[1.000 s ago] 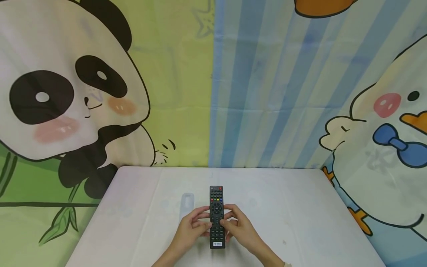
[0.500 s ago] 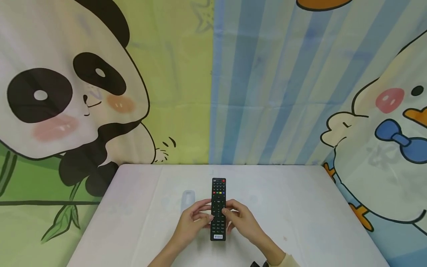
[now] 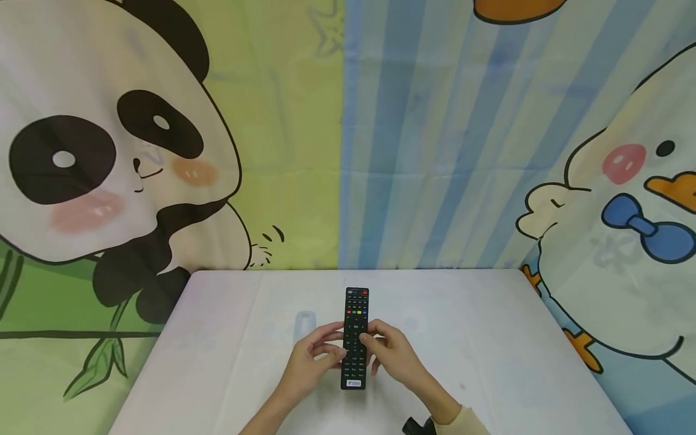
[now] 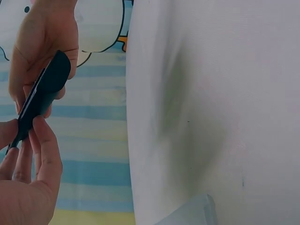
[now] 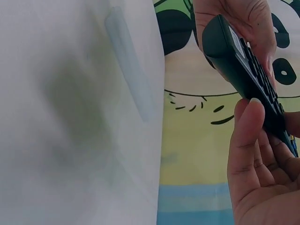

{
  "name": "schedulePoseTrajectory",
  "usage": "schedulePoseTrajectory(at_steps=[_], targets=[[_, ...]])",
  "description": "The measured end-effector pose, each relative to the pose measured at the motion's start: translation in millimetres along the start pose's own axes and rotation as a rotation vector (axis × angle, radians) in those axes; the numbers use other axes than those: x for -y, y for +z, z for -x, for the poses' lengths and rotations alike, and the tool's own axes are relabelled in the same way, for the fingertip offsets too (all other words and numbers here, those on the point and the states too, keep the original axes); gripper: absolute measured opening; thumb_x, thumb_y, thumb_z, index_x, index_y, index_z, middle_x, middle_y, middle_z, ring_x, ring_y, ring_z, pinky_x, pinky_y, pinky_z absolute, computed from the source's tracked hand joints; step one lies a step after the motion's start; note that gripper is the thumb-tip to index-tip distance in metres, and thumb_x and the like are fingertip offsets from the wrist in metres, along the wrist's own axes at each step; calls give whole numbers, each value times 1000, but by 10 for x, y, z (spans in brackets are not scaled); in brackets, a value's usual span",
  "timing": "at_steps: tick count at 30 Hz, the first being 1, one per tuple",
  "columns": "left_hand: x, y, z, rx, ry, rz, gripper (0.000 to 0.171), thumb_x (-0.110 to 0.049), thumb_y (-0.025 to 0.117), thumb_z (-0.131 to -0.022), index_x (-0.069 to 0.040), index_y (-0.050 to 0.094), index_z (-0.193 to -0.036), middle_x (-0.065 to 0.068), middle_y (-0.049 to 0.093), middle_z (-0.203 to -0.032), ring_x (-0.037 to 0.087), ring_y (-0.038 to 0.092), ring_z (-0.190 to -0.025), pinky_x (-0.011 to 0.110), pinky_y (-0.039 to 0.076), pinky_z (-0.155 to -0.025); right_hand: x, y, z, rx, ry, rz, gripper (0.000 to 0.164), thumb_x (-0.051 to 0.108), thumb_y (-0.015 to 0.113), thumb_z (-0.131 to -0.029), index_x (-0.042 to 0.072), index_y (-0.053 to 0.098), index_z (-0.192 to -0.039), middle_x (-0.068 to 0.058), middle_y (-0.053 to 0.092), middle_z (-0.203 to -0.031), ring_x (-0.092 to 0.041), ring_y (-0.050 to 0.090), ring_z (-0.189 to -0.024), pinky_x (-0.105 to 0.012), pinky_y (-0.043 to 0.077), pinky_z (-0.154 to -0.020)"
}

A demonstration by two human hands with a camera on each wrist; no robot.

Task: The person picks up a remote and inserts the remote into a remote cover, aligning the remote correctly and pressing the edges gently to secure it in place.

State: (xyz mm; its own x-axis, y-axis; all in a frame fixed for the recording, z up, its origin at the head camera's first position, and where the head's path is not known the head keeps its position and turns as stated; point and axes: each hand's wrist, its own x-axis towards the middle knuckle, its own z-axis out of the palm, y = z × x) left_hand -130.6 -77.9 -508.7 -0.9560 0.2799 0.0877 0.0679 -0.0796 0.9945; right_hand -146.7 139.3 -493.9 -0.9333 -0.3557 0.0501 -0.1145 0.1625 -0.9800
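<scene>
Pinching the black remote (image 3: 353, 347) from opposite edges, left hand (image 3: 307, 361) and right hand (image 3: 395, 356) hold it above the tabletop (image 3: 462, 314), button side up; gripping both sides presumably keeps it steady and readable.

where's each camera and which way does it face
Head: head-worn, facing forward and down at the remote control over the white table; left hand, right hand and forearms show.
Left wrist: on that wrist, looking past the remote control toward the cartoon duck; both hands show.
Right wrist: on that wrist, looking past the remote control toward the cartoon panda; both hands show.
Shared: the wrist views both catch the remote control, from opposite sides.
</scene>
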Motion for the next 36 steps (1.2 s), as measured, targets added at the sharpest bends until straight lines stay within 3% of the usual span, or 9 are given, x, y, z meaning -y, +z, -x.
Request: schedulePoseTrajectory(at_steps=[7, 12, 16, 19, 27, 30, 33, 36], targets=[[0, 10, -10, -33, 15, 1, 44, -12, 75, -91, -3, 61, -131, 19, 64, -118, 25, 69, -94, 39, 59, -74, 50, -37, 4, -38, -60, 62, 11, 17, 60, -102, 6, 64, -104, -9, 64, -98, -34, 65, -65, -41, 56, -49], [-7, 4, -11, -103, 19, 32, 31, -19, 74, -93, 1, 67, -115, 24, 67, -104, 28, 71, -87, 40, 59, -73, 96, -61, 4, -105, -125, 136, 6, 16, 63, -101, 10, 64, -102, -5, 65, -96, -25, 65, -62, -40, 55, -50], [-36, -4, -20, -80, -19, 95, 35, -24, 69, -97, 8, 66, -111, 26, 69, -99, 34, 71, -85, 42, 59, -74, 117, -78, -7, -158, -180, 206, 5, 17, 64, -100, 12, 65, -102, -3, 66, -93, -16, 64, -62, -37, 55, -50], [-50, -14, -28, -42, -59, 142, 42, -27, 64, -100, 13, 64, -112, 27, 69, -100, 35, 71, -87, 43, 58, -76, 109, -82, -17, -190, -248, 262, 6, 18, 64, -100, 14, 65, -104, 1, 68, -93, -17, 65, -64, -31, 54, -50], [-93, -44, -37, 56, -213, 319, 56, -40, 59, -101, 14, 62, -116, 22, 71, -104, 29, 72, -92, 42, 57, -82, 11, -75, -36, -247, -647, 527, 14, 9, 68, -97, 12, 64, -110, 4, 66, -100, -9, 66, -80, -20, 54, -63], [-120, -40, -52, 86, -235, 386, 57, -40, 58, -102, 15, 61, -119, 22, 71, -103, 30, 72, -94, 43, 56, -84, -14, -84, -51, -264, -799, 637, 12, 16, 62, -101, 10, 64, -112, 2, 66, -103, -10, 67, -84, -17, 53, -67], [-146, -34, -55, 106, -231, 413, 57, -38, 54, -104, 17, 57, -120, 22, 71, -102, 30, 72, -94, 43, 55, -85, -15, -85, -63, -282, -945, 740, 22, 19, 56, -105, 5, 67, -118, -5, 66, -109, -15, 68, -87, -18, 54, -69], [-167, -29, -56, 110, -238, 432, 53, -34, 53, -106, 17, 55, -121, 23, 71, -102, 28, 73, -91, 41, 56, -84, -6, -91, -63, -299, -1044, 817, 26, 20, 55, -105, 3, 69, -121, -11, 65, -112, -20, 69, -90, -22, 55, -71]])
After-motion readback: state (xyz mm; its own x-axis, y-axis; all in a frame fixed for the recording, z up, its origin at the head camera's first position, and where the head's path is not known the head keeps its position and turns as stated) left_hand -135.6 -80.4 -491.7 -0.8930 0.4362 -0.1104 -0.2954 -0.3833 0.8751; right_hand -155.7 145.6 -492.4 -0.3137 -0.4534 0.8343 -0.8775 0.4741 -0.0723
